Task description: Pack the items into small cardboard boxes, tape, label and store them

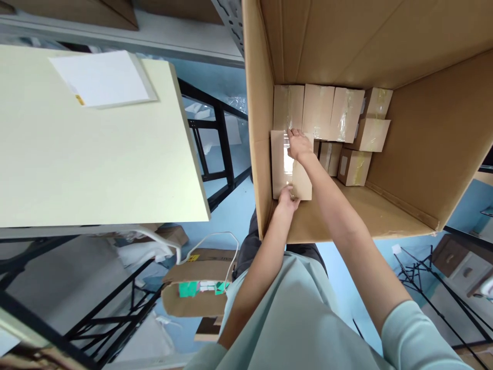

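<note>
Pale green shirt point(292, 308) fills the bottom of the view, and both bare forearms reach up from it into a big open carton point(423, 154). The left hand point(288, 198) is closed on the near end of a small taped box point(279, 164), and the right hand point(299, 145) curls over its far end, so the box is clamped between the two. It sits against the carton's left wall, its long axis running away from the person, with the left hand nearer the body. Beyond its far end, a row of similar taped boxes point(333, 113) stands along the carton's back wall (one lower box point(354, 167) bears a white label, too small to read). Left of the carton, a white sheet point(102, 77) lies near the far edge of a cream table point(96, 169); no writing on it is legible.
</note>
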The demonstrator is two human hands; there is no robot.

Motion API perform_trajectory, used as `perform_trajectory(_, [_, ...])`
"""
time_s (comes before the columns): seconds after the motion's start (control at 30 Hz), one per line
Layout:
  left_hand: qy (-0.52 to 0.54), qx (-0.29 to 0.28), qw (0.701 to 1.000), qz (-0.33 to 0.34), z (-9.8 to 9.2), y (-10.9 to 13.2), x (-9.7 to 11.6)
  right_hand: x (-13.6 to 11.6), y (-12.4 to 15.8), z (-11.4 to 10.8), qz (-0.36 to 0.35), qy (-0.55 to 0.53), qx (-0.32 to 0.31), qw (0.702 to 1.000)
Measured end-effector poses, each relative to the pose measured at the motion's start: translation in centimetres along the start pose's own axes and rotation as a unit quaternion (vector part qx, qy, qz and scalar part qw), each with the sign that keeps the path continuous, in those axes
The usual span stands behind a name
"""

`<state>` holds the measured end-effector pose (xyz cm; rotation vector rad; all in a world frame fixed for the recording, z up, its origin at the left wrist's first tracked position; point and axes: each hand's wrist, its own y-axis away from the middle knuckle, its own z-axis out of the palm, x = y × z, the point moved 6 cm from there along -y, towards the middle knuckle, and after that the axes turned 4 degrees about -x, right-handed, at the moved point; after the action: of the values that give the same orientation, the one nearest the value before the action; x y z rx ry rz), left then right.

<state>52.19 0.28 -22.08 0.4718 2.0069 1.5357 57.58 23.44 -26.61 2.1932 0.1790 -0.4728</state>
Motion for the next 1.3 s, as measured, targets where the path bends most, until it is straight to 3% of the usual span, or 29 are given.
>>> perform_trajectory(0.17, [0.003,-0.046,0.999,0.018,-0.3,1.9,0.7,1.1,-2.5,-1.2,0.018,-0.019,-0.005,1.0])
perform_trajectory(0.3, [-0.013,-0.045,0.999,0.013,0.7,1.2,1.9,1.9,-3.5,-0.9,0.038,-0.008,-0.03,0.999])
perform_trajectory(0.53, [-0.023,0.036,0.997,-0.059,2.0,-2.3,1.8,2.3,-0.6,1.3,0.013,0.005,0.021,1.0])
perform_trajectory(0.77, [-0.013,0.049,0.996,-0.073,1.8,-3.2,0.9,1.9,1.5,2.2,0.025,0.003,0.029,0.999])
perform_trajectory(0.93, [-0.012,0.022,0.999,-0.038,1.8,-0.4,-0.4,0.0,2.2,-0.4,-0.01,0.019,0.041,0.999])
perform_trajectory(1.07, [-0.018,-0.044,0.999,-0.016,2.2,3.4,-3.4,-0.1,4.6,-4.0,-0.027,0.015,0.101,0.994])
perform_trajectory(1.2, [-0.048,-0.048,0.997,0.034,2.1,4.9,-5.0,3.6,8.9,-7.3,0.015,0.039,0.158,0.987])
perform_trajectory(1.3, [-0.059,-0.035,0.994,0.089,2.6,3.7,-3.5,8.3,12.4,-9.0,0.093,0.076,0.205,0.971])
